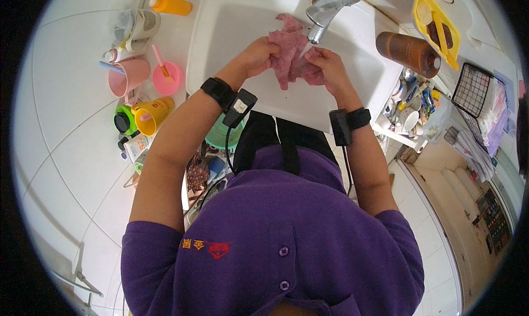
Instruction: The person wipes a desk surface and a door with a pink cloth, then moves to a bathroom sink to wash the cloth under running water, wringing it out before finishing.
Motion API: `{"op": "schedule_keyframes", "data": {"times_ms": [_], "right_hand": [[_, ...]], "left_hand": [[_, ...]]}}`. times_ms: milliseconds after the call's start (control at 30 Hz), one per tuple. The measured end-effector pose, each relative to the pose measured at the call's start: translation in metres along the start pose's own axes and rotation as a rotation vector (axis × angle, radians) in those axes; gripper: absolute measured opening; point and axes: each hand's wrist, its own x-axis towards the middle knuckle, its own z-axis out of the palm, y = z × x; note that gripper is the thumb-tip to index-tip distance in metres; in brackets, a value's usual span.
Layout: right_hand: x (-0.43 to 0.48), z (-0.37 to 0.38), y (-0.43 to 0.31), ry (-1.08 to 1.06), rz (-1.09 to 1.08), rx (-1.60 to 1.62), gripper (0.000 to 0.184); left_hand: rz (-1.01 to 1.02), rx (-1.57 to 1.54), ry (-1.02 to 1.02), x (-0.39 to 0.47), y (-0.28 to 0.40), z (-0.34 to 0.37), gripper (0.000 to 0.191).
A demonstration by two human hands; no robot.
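Note:
A wet-looking pink cloth point(288, 54) is spread between my two hands over a white washbasin point(231, 23). My left hand point(261, 56) pinches its left side, and my right hand point(330, 68) grips its right side. Above the cloth's right part is the chrome tap point(322, 14), with a stream of water point(306, 49) running from its spout onto the cloth. Parts of my fingers are hidden behind the folds.
Left of the basin stand a pink mug point(129, 77), a pink bowl with a brush point(172, 82), a yellow cup point(155, 115) and an orange bottle point(175, 5). A brown bottle point(407, 54) leans at the right rim. Below are a green basin point(219, 134) and a wire basket point(471, 91).

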Motion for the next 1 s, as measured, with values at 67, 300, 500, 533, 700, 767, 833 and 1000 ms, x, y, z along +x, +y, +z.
{"op": "schedule_keyframes", "data": {"times_ms": [67,300,500,533,700,767,833,1000], "right_hand": [[0.002,-0.005,0.000,0.032,0.110,0.103,0.027],[-0.003,0.005,0.004,-0.204,-0.053,0.282,0.014],[-0.013,0.005,-0.006,-0.218,-0.071,0.577,0.018],[-0.014,0.003,-0.007,-0.239,-0.047,0.635,0.020],[-0.002,-0.005,0.001,-0.280,0.068,0.863,0.027],[0.009,-0.006,0.010,-0.221,0.095,0.943,0.032],[0.013,-0.009,0.019,-0.331,0.081,0.942,0.029],[0.014,-0.005,0.025,-0.368,0.087,0.968,0.022]], "left_hand": [[0.027,-0.041,0.014,-0.001,0.002,0.002,0.038],[0.057,0.094,0.338,0.000,-0.005,0.024,0.053],[0.086,0.178,0.470,0.004,-0.003,0.001,0.045],[0.082,0.153,0.491,0.003,-0.001,-0.004,0.043],[0.315,0.502,0.591,-0.004,0.014,0.003,0.045],[0.601,0.854,0.629,-0.012,0.026,0.023,0.049],[0.905,1.097,0.558,-0.025,0.041,0.046,0.053],[1.334,1.353,0.289,-0.040,0.078,0.096,0.058]]}}
